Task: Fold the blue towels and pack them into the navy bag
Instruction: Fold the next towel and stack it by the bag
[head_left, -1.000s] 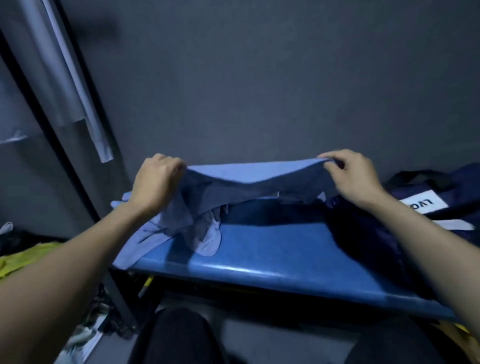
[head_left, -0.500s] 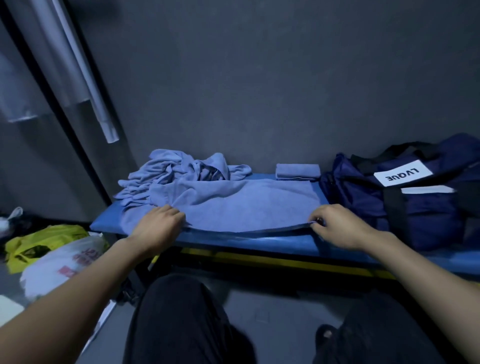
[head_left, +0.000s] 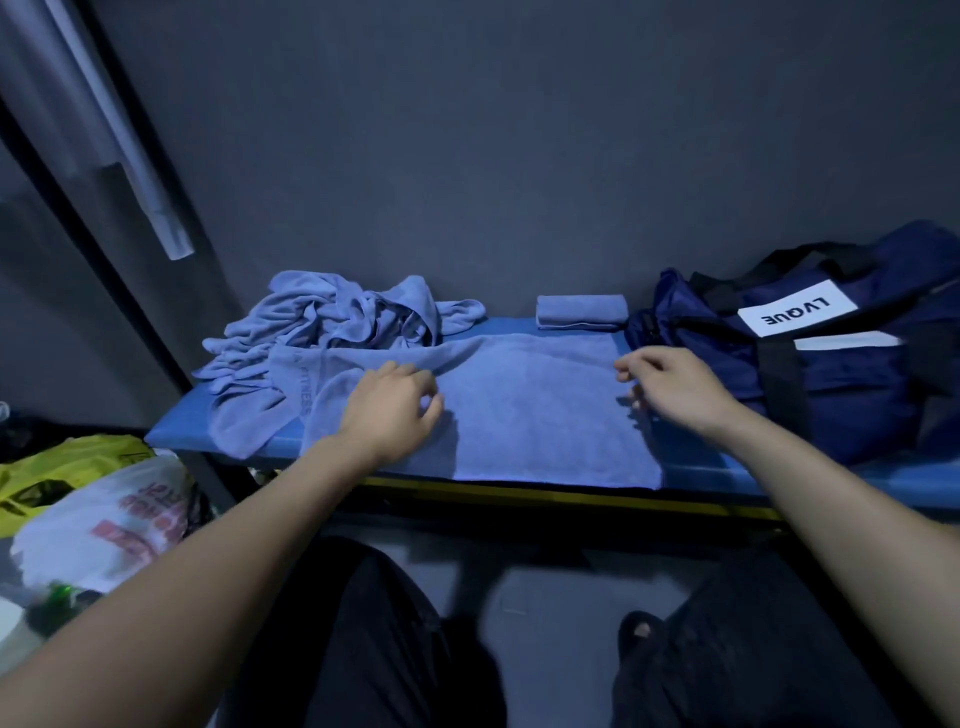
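Observation:
A blue towel (head_left: 530, 410) lies spread flat on the blue bench (head_left: 171, 434). My left hand (head_left: 392, 410) rests on its left part, fingers loosely curled, pressing the cloth. My right hand (head_left: 675, 387) hovers at the towel's right edge with fingers apart, holding nothing. Behind the left hand sits a crumpled heap of blue towels (head_left: 332, 322). A small folded towel (head_left: 582, 312) lies at the back of the bench, next to the navy bag (head_left: 831, 374), which stands at the right with a white label.
A dark wall runs close behind the bench. On the floor at the left lie a yellow bag (head_left: 62, 473) and a white plastic bag (head_left: 109, 525). My knees in black trousers are under the bench's front edge. A metal post (head_left: 130, 291) slants at the left.
The towel was held up in the air, then laid flat on the bench. Both hands have let go of its near corners and moved onto the cloth, further back.

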